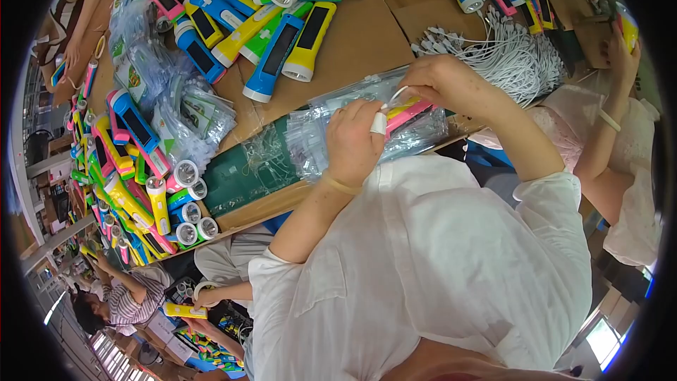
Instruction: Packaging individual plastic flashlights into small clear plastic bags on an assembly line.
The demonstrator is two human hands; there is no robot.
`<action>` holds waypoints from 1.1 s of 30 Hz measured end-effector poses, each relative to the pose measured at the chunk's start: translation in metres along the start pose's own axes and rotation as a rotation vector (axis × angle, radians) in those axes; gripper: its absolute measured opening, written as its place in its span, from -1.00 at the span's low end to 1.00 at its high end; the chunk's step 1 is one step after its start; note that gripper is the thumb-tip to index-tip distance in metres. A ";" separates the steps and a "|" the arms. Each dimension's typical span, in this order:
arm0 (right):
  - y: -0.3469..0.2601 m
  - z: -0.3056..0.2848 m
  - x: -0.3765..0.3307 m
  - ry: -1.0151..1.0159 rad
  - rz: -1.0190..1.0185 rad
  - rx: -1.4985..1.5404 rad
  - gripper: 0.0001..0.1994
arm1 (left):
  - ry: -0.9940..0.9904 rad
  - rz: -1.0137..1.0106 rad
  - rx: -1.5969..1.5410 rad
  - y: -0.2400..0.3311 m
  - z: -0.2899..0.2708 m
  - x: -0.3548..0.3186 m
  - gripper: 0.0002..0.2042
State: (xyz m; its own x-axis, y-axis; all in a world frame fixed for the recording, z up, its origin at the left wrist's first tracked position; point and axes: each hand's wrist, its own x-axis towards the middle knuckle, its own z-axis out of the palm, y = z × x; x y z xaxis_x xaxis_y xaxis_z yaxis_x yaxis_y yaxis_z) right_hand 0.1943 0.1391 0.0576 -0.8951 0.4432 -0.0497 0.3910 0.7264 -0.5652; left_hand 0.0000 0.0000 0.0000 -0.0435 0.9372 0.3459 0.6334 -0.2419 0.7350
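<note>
A pink-and-yellow torch (407, 113) sits right of centre in the frame, over a stack of clear bags (331, 127). The left hand (356, 142) is closed around its head end; the right hand (444, 81) pinches a white cable (397, 95) just above it. A bundle of white cables (508, 56) lies at upper right, and torches (282, 42) are heaped at upper left.
</note>
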 end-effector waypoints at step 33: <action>-0.026 0.000 0.006 -0.154 0.181 0.034 -0.87 | 0.076 0.097 -0.027 -0.011 -0.016 -0.021 -0.85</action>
State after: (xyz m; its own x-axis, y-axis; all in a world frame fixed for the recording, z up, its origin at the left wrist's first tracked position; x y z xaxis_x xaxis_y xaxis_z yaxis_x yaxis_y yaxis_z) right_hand 0.1785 0.1234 0.0723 -0.8343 0.4769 -0.2764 0.5428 0.6232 -0.5631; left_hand -0.0186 -0.0208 -0.0064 -0.0423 0.8875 0.4589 0.6169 -0.3381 0.7107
